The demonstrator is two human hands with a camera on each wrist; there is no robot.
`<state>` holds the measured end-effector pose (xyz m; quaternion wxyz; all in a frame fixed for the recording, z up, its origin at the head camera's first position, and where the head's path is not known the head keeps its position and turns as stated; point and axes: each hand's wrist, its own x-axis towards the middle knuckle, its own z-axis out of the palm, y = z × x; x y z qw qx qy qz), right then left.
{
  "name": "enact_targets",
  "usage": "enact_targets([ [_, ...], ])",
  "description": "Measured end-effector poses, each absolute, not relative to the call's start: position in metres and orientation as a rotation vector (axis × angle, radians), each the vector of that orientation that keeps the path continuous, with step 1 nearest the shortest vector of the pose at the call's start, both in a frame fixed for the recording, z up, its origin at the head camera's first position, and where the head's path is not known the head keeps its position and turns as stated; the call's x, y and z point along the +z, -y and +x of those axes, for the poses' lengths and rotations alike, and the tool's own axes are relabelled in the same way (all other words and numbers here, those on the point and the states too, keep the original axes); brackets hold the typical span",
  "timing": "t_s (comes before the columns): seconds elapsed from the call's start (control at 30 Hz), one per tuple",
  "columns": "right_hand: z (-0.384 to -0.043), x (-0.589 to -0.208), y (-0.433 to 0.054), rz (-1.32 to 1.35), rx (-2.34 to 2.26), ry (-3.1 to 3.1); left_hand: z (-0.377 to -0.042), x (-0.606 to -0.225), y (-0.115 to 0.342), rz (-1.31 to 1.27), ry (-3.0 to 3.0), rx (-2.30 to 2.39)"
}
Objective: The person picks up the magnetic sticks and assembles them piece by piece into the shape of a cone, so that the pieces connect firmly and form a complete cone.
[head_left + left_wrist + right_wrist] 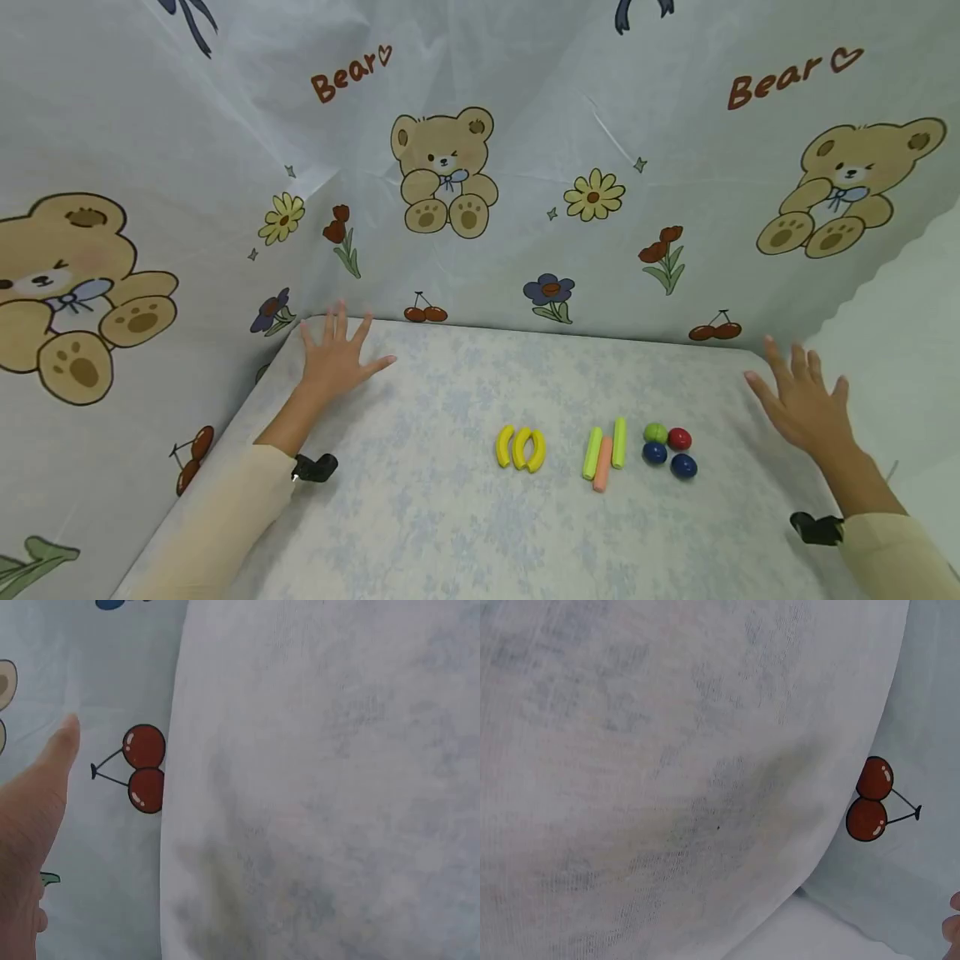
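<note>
My left hand is spread with straight fingers over the far left corner of the table, holding nothing. At the far right corner my right hand is likewise spread and holds nothing. Between them lie a few yellow banana-shaped pieces in a row. To their right are two yellow-green sticks with an orange stick between them. Farther right sits a small cluster: a green ball, a red ball and two dark blue ones. In the left wrist view the left thumb shows.
A pale blue-patterned cloth covers the table. Behind and to the left hangs a grey curtain printed with bears, flowers and cherries, meeting the table's far edge. A white surface lies beyond the right side. Each wrist wears a black strap piece.
</note>
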<state>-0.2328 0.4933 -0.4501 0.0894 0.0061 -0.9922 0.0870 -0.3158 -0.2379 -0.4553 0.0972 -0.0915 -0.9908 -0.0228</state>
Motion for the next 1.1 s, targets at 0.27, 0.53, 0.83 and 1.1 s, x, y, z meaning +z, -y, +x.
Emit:
enact_targets([
  [0.27, -0.208, -0.457, -0.473, 0.140, 0.460, 2.860, -0.286, -0.469, 0.211, -0.363, 3.017, -0.251],
  [0.53, -0.189, -0.464, -0.451, 0.209, 0.591, 2.844, -0.265, -0.474, 0.188, -0.453, 3.064, -0.417],
  [0.83, -0.168, -0.463, -0.429, 0.170, 0.667, 2.847, -0.247, -0.479, 0.159, -0.542, 3.043, -0.590],
  [1.1, -0.153, -0.469, -0.412, 0.113, 0.708, 2.894, -0.235, -0.492, 0.131, -0.625, 2.994, -0.712],
])
